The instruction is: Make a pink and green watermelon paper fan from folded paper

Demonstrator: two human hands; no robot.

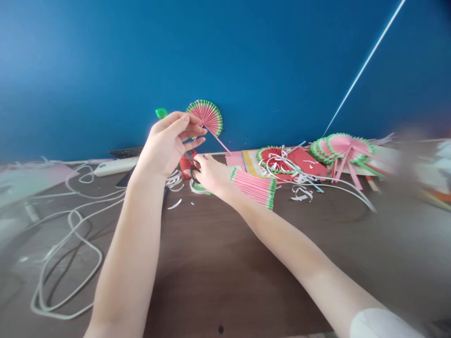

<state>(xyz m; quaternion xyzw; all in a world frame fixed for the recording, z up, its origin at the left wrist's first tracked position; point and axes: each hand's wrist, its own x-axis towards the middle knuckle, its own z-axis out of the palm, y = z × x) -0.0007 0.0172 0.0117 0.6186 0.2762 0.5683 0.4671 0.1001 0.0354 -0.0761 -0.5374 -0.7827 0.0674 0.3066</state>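
Over brown desk (211, 267) — R hand (213, 173) round black scissors (191, 171), L hand (165, 144) half-curled nr watermelon-coloured fan (213, 116) — hold unclear

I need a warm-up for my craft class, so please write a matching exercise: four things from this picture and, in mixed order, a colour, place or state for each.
1. Wall
2. Cable
3. Scissors
4. Pleated paper

A. Pink with green ends
B. At the right hand
C. Blue
D. Lying in loops

Pairs: 1-C, 2-D, 3-B, 4-A
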